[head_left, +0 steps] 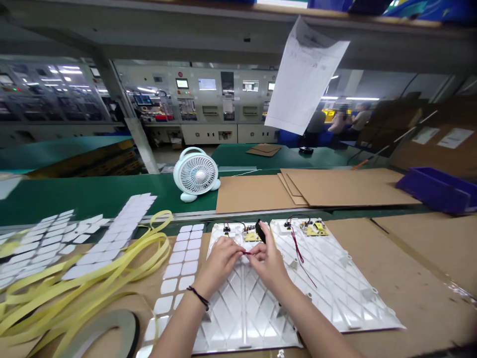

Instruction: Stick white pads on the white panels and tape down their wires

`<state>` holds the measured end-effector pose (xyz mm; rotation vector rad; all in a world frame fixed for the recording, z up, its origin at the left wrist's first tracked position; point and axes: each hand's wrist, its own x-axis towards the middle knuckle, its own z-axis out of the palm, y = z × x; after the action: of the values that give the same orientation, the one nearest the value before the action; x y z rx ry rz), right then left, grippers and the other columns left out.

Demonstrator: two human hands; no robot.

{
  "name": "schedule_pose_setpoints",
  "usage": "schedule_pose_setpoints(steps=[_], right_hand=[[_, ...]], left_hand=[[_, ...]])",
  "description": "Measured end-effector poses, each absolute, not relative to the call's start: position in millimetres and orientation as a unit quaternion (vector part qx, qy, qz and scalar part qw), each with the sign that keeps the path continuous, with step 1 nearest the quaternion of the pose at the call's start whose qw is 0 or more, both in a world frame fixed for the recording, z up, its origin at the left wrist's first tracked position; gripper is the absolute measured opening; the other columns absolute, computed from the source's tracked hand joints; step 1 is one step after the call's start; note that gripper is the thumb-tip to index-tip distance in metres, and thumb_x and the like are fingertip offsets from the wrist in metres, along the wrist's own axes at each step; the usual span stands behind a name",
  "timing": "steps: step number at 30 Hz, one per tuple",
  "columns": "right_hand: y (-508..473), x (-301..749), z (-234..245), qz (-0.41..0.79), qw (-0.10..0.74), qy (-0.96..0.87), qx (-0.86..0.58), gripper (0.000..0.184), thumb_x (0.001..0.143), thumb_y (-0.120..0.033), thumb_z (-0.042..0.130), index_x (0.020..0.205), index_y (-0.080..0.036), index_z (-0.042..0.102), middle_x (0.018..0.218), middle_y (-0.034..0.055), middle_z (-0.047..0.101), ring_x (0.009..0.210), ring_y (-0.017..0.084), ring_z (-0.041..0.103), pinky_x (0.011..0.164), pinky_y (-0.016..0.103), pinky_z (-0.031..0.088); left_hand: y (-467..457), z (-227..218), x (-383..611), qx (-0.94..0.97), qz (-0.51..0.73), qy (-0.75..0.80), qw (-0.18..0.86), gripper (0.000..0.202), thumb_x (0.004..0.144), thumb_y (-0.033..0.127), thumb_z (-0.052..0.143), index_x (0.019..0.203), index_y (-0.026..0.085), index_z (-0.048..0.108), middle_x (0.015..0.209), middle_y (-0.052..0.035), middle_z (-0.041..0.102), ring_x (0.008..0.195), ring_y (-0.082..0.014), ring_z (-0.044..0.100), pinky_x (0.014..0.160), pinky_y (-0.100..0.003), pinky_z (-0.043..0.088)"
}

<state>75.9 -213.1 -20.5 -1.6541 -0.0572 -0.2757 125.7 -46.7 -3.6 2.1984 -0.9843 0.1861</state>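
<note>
My left hand (pixel 223 258) is closed in a pinch on a thin dark red wire (pixel 246 253). From the other side, the fingertips of my right hand (pixel 270 261) pinch the same wire. A black object (pixel 260 231) sticks up at my right index finger; its kind is hard to make out. Both hands are over the upper part of a white ribbed plastic panel (pixel 238 308) with a yellow circuit board (pixel 252 236) at its far edge. Beside it on the right lies a similar panel (pixel 335 283), with its own board (pixel 315 228) and a loose red wire (pixel 297 248).
White sticker pads (pixel 182 256) and yellow strips (pixel 122 268) lie to the left, near a tape roll (pixel 130 330). Behind stand a small fan (pixel 197 174), cardboard sheets (pixel 346 186) and a blue bin (pixel 436 189). A paper sheet (pixel 305 74) hangs above. People sit far back.
</note>
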Motion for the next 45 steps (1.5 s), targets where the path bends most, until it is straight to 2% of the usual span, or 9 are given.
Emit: schedule_pose_setpoints(steps=[8,15,20,24,29,32,36,41,45], right_hand=[[-212,80,-19,-0.129,0.758,-0.016,-0.639,0.088,0.070,-0.025,0.071,0.141,-0.025,0.020,0.080,0.0000,0.064,0.065,0.014,0.063,0.066,0.029,0.053],[-211,76,-14,-0.130,0.767,0.006,-0.629,0.078,0.068,-0.022,0.073,0.134,-0.024,0.031,0.075,-0.0009,0.066,0.066,0.017,0.066,0.069,0.033,0.055],[-208,73,-12,-0.115,0.783,0.017,-0.611,0.059,0.069,-0.021,0.070,0.121,-0.021,0.043,0.072,0.0002,0.066,0.067,0.018,0.066,0.071,0.034,0.055],[-215,77,-13,-0.123,0.758,0.021,-0.641,0.064,0.066,-0.019,0.072,0.123,-0.022,0.042,0.074,-0.0005,0.066,0.063,0.015,0.064,0.066,0.030,0.053],[-220,81,-15,-0.129,0.759,0.005,-0.638,0.061,0.066,-0.016,0.071,0.119,-0.022,0.042,0.069,-0.0018,0.065,0.062,0.016,0.064,0.062,0.028,0.052],[-217,78,-17,-0.135,0.738,-0.039,-0.660,0.051,0.070,-0.018,0.067,0.116,-0.022,0.045,0.074,0.0004,0.065,0.074,0.019,0.066,0.070,0.032,0.054],[-213,69,-15,-0.157,0.692,-0.080,-0.700,0.037,0.078,-0.017,0.060,0.112,-0.024,0.048,0.086,0.0023,0.065,0.083,0.019,0.066,0.078,0.035,0.053],[-213,64,-15,-0.157,0.658,-0.096,-0.730,0.027,0.080,-0.015,0.057,0.104,-0.024,0.046,0.087,0.0020,0.064,0.081,0.018,0.064,0.076,0.033,0.052],[-213,64,-16,-0.173,0.656,-0.105,-0.727,0.025,0.082,-0.014,0.056,0.102,-0.024,0.043,0.085,0.0012,0.062,0.080,0.017,0.063,0.074,0.031,0.051]], left_hand=[[-47,-12,129,0.846,0.115,-0.355,0.381,0.014,0.084,0.020,0.058,0.090,0.019,0.071,0.080,-0.0049,0.069,0.086,-0.0214,0.053,0.080,-0.036,0.045],[-47,-4,124,0.846,0.129,-0.345,0.386,0.014,0.083,0.018,0.061,0.089,0.024,0.072,0.086,-0.0022,0.071,0.088,-0.0205,0.055,0.085,-0.037,0.041],[-55,1,116,0.847,0.096,-0.341,0.396,0.015,0.083,0.018,0.060,0.087,0.025,0.073,0.081,-0.0016,0.071,0.085,-0.0196,0.057,0.085,-0.037,0.038],[-56,2,115,0.862,0.100,-0.328,0.374,0.012,0.084,0.022,0.061,0.088,0.025,0.072,0.084,-0.0017,0.071,0.087,-0.0197,0.056,0.088,-0.038,0.034],[-52,2,117,0.871,0.033,-0.329,0.362,0.024,0.090,0.030,0.052,0.107,0.029,0.068,0.086,-0.0032,0.066,0.090,-0.0207,0.052,0.089,-0.040,0.033],[-50,-2,121,0.836,-0.034,-0.356,0.416,0.030,0.089,0.022,0.048,0.112,0.029,0.066,0.088,-0.0037,0.063,0.089,-0.0193,0.053,0.087,-0.037,0.037],[-44,-6,128,0.750,-0.079,-0.380,0.535,0.028,0.084,0.016,0.049,0.100,0.024,0.071,0.102,-0.0070,0.062,0.095,-0.0189,0.056,0.087,-0.033,0.043],[-42,-4,129,0.745,-0.087,-0.358,0.556,0.019,0.079,0.015,0.058,0.088,0.021,0.073,0.098,-0.0070,0.068,0.095,-0.0204,0.060,0.089,-0.034,0.045],[-46,-3,124,0.725,-0.136,-0.272,0.618,0.020,0.074,0.018,0.065,0.092,0.020,0.074,0.101,-0.0072,0.070,0.100,-0.0239,0.062,0.092,-0.037,0.047]])
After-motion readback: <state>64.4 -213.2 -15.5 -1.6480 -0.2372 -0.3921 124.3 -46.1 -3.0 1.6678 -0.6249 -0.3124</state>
